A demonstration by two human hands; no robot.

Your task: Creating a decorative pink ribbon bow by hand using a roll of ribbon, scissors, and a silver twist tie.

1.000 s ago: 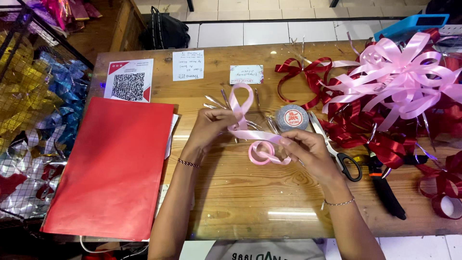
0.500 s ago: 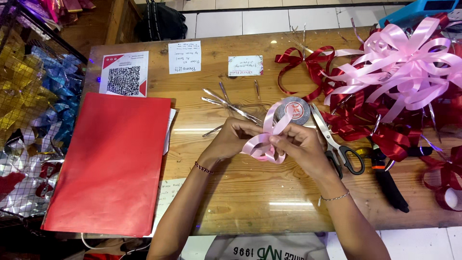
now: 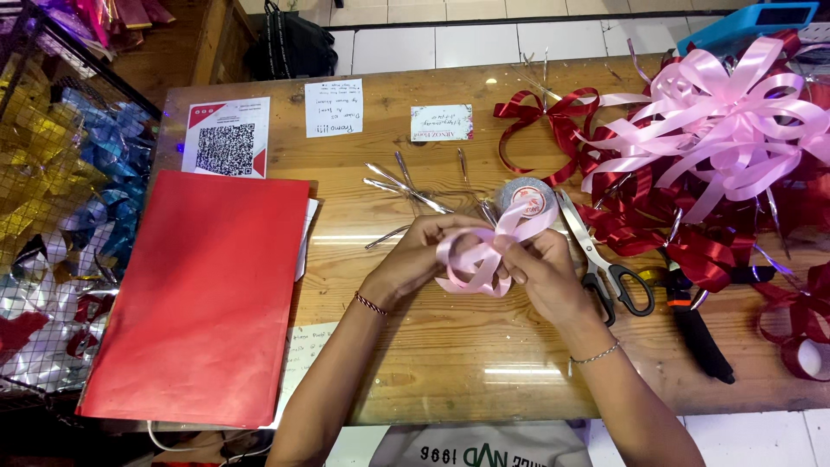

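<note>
Over the middle of the wooden table point(image 3: 450, 363), both hands pinch a looped pink ribbon point(image 3: 484, 255). My left hand point(image 3: 424, 255) grips the loops from the left, fingers curled around them. My right hand point(image 3: 540, 272) holds the same ribbon from the right, and one strip runs up over a silver tape roll point(image 3: 526, 195) just behind. Black-handled scissors point(image 3: 605, 259) lie right of my right hand. Several thin silver strips point(image 3: 406, 186) lie behind my left hand.
A big red sheet point(image 3: 203, 294) covers the table's left part. A pile of pink bows point(image 3: 726, 112) and dark red ribbon point(image 3: 657, 225) fills the right side. A black tool point(image 3: 700, 337) lies by the scissors. Paper cards point(image 3: 333, 108) sit at the back; a wire basket of shiny bows point(image 3: 52, 216) stands left.
The ribbon's tall upright loop from a second ago has been folded down toward the tape roll. Both hands have drawn closer together around the loops.
</note>
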